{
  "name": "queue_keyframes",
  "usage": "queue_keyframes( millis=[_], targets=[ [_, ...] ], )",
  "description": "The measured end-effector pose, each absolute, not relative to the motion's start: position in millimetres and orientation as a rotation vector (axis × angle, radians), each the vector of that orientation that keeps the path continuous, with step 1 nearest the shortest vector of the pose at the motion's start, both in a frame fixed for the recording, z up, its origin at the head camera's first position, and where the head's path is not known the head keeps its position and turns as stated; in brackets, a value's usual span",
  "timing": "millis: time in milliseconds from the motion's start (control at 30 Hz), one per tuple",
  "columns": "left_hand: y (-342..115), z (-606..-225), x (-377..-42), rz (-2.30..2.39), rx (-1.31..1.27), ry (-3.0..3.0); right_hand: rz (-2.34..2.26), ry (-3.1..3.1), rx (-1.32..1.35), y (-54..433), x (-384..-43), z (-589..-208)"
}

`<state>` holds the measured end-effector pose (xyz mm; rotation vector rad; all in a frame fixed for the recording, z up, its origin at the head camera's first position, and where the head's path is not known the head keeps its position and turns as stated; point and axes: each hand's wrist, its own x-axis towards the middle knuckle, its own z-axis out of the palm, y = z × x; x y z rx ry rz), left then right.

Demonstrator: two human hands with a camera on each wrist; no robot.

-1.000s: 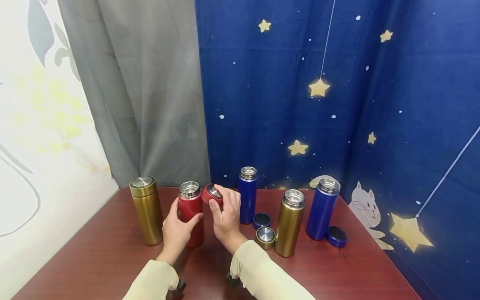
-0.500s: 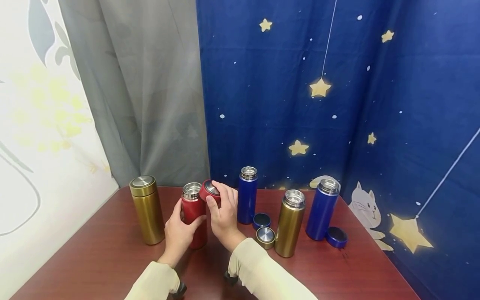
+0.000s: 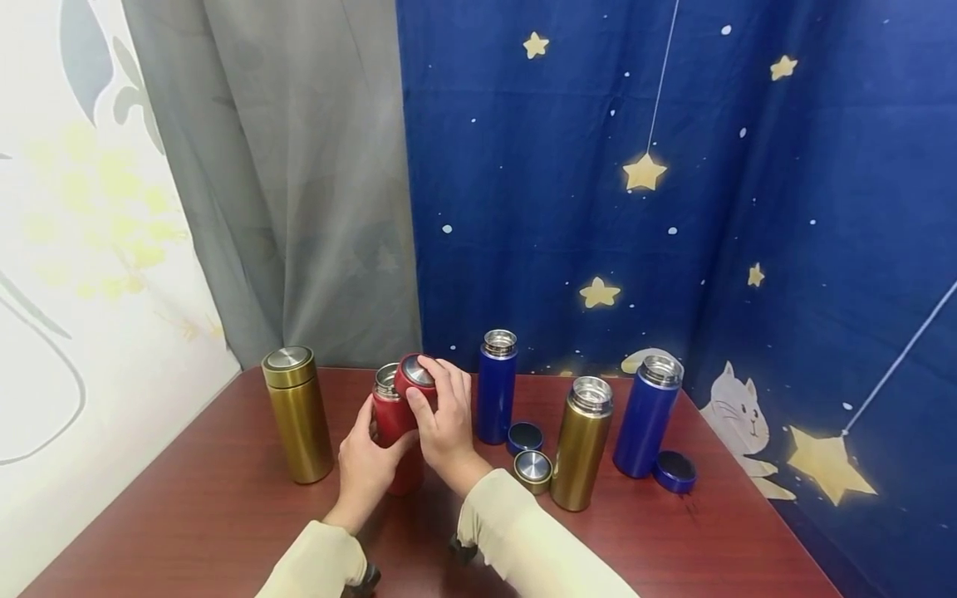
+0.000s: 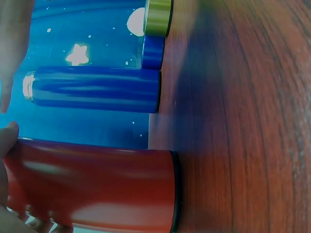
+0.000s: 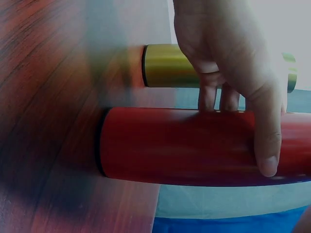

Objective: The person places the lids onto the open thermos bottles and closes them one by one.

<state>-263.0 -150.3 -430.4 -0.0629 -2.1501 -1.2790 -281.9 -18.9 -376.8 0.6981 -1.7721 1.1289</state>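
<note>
My left hand (image 3: 370, 469) grips the body of a red thermos bottle (image 3: 390, 419), fingers on its far side and thumb across the front. The bottle stands upright on the table, and its bare steel mouth (image 3: 385, 382) shows. My right hand (image 3: 449, 428) holds the red lid (image 3: 415, 371) by its side and top, tilted, overlapping the mouth's right edge in the head view. In the right wrist view, the left thumb lies along the red bottle (image 5: 180, 145). The left wrist view shows the bottle's base (image 4: 176, 191) at the tabletop.
A capped gold bottle (image 3: 301, 428) stands at left. To the right are two lidless blue bottles (image 3: 496, 399) (image 3: 645, 423) and a lidless gold bottle (image 3: 581, 457). Two blue lids (image 3: 526, 436) (image 3: 675, 471) and a gold lid (image 3: 532, 470) lie beside them. Curtains hang behind the table.
The red lid has moved left in my right hand, from beside the bottle's mouth to overlapping its edge. My left hand and the red bottle have shifted slightly right.
</note>
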Motion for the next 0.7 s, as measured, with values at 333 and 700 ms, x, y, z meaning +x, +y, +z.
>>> queue_keyframes(
  millis=[333,700],
  targets=[
    [-148,-430,-260,-1.334,-0.097,-2.157,1.18,-1.817,0.728,-19,-283,-370],
    [-149,-428,-262,-1.402,-0.217,-2.162,1.198,-1.833,0.763,-19,-288,-363]
  ],
)
